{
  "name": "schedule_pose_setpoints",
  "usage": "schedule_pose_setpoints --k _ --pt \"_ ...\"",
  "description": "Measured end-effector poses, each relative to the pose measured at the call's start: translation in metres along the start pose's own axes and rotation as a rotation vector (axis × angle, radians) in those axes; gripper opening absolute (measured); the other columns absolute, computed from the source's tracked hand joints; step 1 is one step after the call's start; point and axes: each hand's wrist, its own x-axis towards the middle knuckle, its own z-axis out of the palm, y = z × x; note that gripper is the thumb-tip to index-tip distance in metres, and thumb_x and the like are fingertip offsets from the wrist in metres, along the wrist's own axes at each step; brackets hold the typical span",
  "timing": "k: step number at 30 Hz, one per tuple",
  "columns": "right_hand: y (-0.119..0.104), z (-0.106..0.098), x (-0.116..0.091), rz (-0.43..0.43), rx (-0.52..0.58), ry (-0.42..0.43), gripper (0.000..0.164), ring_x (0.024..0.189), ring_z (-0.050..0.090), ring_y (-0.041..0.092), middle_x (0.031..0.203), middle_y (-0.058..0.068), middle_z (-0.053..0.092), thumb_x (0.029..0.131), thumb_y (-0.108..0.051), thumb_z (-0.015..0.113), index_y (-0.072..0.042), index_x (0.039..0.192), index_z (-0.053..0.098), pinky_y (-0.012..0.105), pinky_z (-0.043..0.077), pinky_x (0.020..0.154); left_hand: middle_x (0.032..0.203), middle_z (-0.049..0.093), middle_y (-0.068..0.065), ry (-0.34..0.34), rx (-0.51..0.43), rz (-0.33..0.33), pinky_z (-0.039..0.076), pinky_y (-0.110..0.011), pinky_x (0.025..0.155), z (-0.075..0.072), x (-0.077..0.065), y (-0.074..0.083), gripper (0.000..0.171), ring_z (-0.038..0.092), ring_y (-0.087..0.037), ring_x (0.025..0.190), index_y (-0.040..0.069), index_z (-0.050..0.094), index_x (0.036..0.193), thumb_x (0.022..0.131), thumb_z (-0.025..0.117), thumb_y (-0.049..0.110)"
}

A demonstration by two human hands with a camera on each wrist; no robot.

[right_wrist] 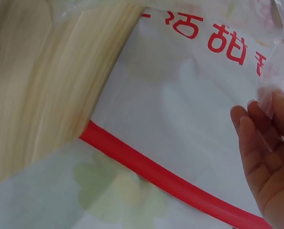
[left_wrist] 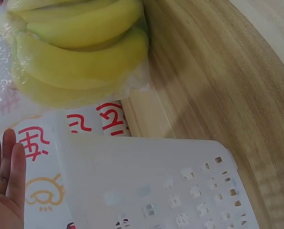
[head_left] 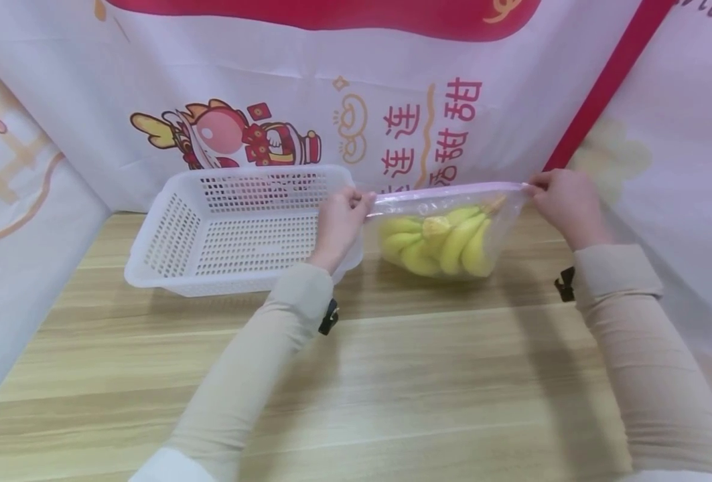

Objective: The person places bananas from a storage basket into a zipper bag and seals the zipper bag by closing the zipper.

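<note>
A clear zip bag with a pink strip along its top hangs stretched between both hands, low over the wooden table. Yellow bananas fill its lower part; the left wrist view shows these bananas close up through the plastic. At the bag's left top corner, my left hand pinches the strip, just beside the basket's right end. My right hand pinches the opposite corner, and in the right wrist view a fold of plastic sits between thumb and fingers.
A white perforated plastic basket stands left of the bag, with nothing inside. Behind the table hangs a white printed cloth with red lettering. More cloth hangs at the left and right sides.
</note>
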Motion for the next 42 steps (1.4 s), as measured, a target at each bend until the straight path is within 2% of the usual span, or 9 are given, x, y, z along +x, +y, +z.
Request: schedule_pose_setpoints --k 3,7,10,14,18,22,29,35,42 --pt "0.003 0.006 0.0 0.036 0.048 -0.008 0.038 0.089 0.058 0.04 0.106 0.032 0.063 0.097 -0.024 0.048 0.007 0.113 0.063 0.047 0.047 0.074 0.1 0.069 -0.01 -0.021 0.029 0.007 0.053 -0.03 0.077 0.003 -0.003 0.002 0.033 0.063 -0.021 0.086 0.006 0.064 0.109 0.097 0.054 0.035" --pt "0.004 0.014 0.0 0.091 0.204 -0.031 0.037 0.066 0.065 0.02 0.102 0.033 0.065 0.098 -0.022 0.049 0.009 0.115 0.061 0.027 0.052 0.057 0.102 0.067 -0.009 -0.046 0.071 0.035 0.052 -0.029 0.076 0.008 -0.01 0.005 0.033 0.061 -0.02 0.085 0.007 0.058 0.111 0.1 0.047 0.035" --pt "0.004 0.017 -0.001 0.126 0.315 -0.092 0.043 0.06 0.064 0.008 0.113 0.037 0.059 0.1 -0.023 0.044 0.012 0.124 0.053 0.025 0.056 0.056 0.093 0.064 -0.009 -0.073 0.117 0.051 0.049 -0.026 0.065 0.011 -0.013 0.007 0.035 0.056 -0.018 0.073 0.006 0.053 0.112 0.102 0.039 0.035" --pt "0.002 0.022 -0.002 0.155 0.405 -0.179 0.052 0.064 0.063 0.003 0.123 0.036 0.05 0.103 -0.029 0.034 0.012 0.134 0.039 0.029 0.059 0.063 0.082 0.054 -0.006 -0.119 0.131 0.026 0.042 -0.023 0.051 0.015 -0.015 0.009 0.037 0.047 -0.015 0.06 0.003 0.046 0.115 0.104 0.03 0.035" --pt "-0.002 0.028 -0.004 0.175 0.483 -0.228 0.059 0.065 0.062 0.002 0.121 0.031 0.048 0.103 -0.036 0.023 0.009 0.141 0.029 0.027 0.059 0.065 0.086 0.056 -0.012 -0.131 0.153 0.001 0.047 -0.028 0.055 0.022 -0.015 0.01 0.041 0.049 -0.019 0.062 -0.001 0.042 0.119 0.105 0.025 0.033" --pt "-0.007 0.03 -0.005 0.163 0.56 -0.295 0.075 0.072 0.067 0.01 0.12 0.03 0.047 0.099 -0.054 0.014 0.006 0.145 0.021 0.03 0.06 0.067 0.088 0.057 -0.017 -0.129 0.187 -0.013 0.051 -0.037 0.068 0.027 -0.016 0.011 0.043 0.053 -0.026 0.07 -0.003 0.042 0.119 0.105 0.022 0.032" --pt "-0.013 0.03 -0.003 0.129 0.523 -0.401 0.093 0.081 0.068 0.028 0.119 0.032 0.048 0.089 -0.073 0.019 0.004 0.139 0.025 0.042 0.06 0.071 0.106 0.061 -0.02 -0.15 0.133 -0.042 0.052 -0.039 0.077 0.029 -0.016 0.013 0.04 0.058 -0.03 0.082 0.002 0.042 0.12 0.104 0.024 0.034" --pt "-0.012 0.031 -0.003 0.152 0.531 -0.411 0.091 0.078 0.068 0.028 0.115 0.031 0.05 0.09 -0.072 0.02 0.004 0.14 0.021 0.041 0.06 0.07 0.135 0.055 -0.018 -0.226 0.058 -0.093 0.045 -0.043 0.105 0.03 -0.018 0.012 0.058 0.057 -0.031 0.118 0.004 0.039 0.14 0.103 0.021 0.045" --pt "-0.013 0.033 -0.005 0.16 0.565 -0.401 0.081 0.071 0.066 0.02 0.1 0.017 0.055 0.093 -0.067 0.024 0.004 0.133 0.029 0.035 0.059 0.07 0.125 0.06 -0.016 -0.293 0.031 -0.149 0.047 -0.043 0.101 0.031 -0.021 0.012 0.067 0.064 -0.028 0.088 0.007 0.041 0.142 0.101 0.018 0.054"
